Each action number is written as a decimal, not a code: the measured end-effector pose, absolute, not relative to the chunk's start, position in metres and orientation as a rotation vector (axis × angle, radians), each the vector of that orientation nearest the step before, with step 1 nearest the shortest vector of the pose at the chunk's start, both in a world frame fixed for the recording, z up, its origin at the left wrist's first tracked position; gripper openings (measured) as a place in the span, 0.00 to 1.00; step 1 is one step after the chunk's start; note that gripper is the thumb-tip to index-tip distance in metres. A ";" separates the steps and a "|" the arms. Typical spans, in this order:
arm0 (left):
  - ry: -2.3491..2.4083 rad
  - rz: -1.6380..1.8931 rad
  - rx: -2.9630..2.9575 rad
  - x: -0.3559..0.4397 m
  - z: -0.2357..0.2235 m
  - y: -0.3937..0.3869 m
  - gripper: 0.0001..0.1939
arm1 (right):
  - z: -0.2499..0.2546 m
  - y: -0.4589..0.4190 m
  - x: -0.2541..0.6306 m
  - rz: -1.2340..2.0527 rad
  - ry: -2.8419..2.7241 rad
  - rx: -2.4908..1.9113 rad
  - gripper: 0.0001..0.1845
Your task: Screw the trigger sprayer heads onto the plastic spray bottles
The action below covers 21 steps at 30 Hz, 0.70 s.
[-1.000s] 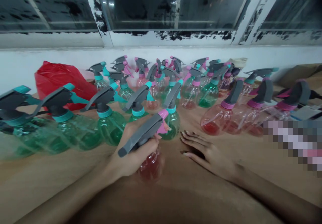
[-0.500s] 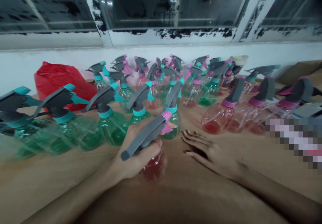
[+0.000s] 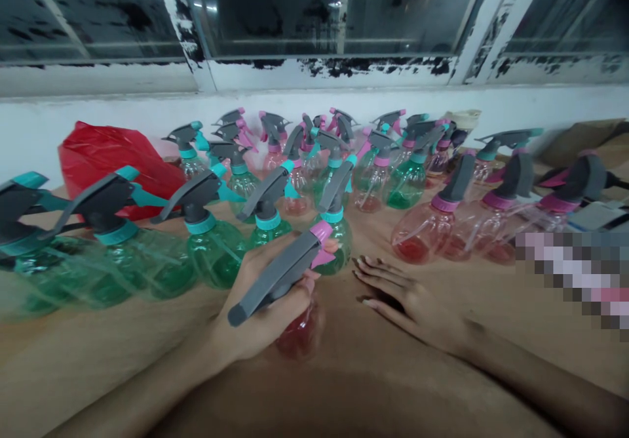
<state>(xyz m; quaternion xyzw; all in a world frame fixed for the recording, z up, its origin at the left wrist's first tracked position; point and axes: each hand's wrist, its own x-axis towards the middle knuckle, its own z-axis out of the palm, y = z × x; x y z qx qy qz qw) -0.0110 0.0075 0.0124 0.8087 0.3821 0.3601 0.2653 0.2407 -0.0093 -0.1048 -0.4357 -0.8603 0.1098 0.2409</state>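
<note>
My left hand (image 3: 268, 300) is wrapped round the neck of a pink spray bottle (image 3: 301, 333) with a grey and pink trigger head. Red liquid shows in its clear body, which sits low over the table in front of me. To the right, my right hand (image 3: 398, 294) lies on the tabletop with its fingers stretched out, holding nothing. Just beyond my left hand stands a green spray bottle (image 3: 339, 241) with a turquoise collar. Another green bottle (image 3: 216, 254) is left of it. A pink bottle (image 3: 417, 238) stands past my right fingertips.
Several more green and pink spray bottles crowd the back of the wooden table (image 3: 162, 346). A crumpled red plastic bag (image 3: 113, 162) lies at the back left. Behind runs a white wall (image 3: 39, 120) under windows. A brown bag or box (image 3: 580, 143) is at the far right.
The spray bottle in my left hand has shifted very slightly down and left, its grip unchanged. My right hand stays flat on the table. The whole view has moved a little.
</note>
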 end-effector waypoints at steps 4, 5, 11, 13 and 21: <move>1.089 0.993 2.113 -0.011 0.011 0.006 0.03 | -0.105 -0.009 0.242 0.298 -2.386 -1.206 0.26; 1.087 0.977 2.092 -0.012 0.010 0.006 0.03 | -0.105 -0.009 0.242 0.299 -2.393 -1.214 0.25; 1.105 0.873 1.996 -0.018 0.004 0.005 0.07 | -0.103 -0.010 0.241 0.295 -2.382 -1.217 0.25; 1.095 0.853 1.985 -0.018 0.004 0.005 0.09 | -0.103 -0.011 0.241 0.295 -2.367 -1.215 0.25; 1.085 0.858 2.063 -0.015 0.010 0.005 0.14 | -0.105 -0.011 0.244 0.293 -2.387 -1.209 0.27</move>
